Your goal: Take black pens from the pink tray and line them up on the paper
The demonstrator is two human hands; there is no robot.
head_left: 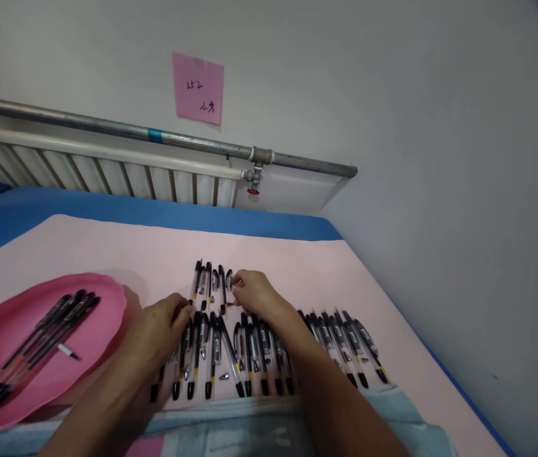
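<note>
My left hand (160, 325) rests on the pale pink tabletop, fingers curled together, with the tips at the lower end of a black-and-clear pen (195, 282). Whether it grips that pen is hard to see. My right hand (255, 293) is closed beside a dark pen cap (229, 280) at the right end of the upper row. Anything between its fingertips is too small to make out. Disassembled pen parts lie between the hands, including a black refill barrel (222, 289). Below them runs a row of pen barrels (196, 355) with caps and small metal tips (224, 377).
A pink oval tray (102, 355) at the left holds several capped pens (43, 339) and a short white-and-black piece (68, 351). More pen parts (345, 346) lie right of my right forearm. Behind the table are a radiator (145, 181) and pipe (107, 127); a wall (464, 190) borders the right.
</note>
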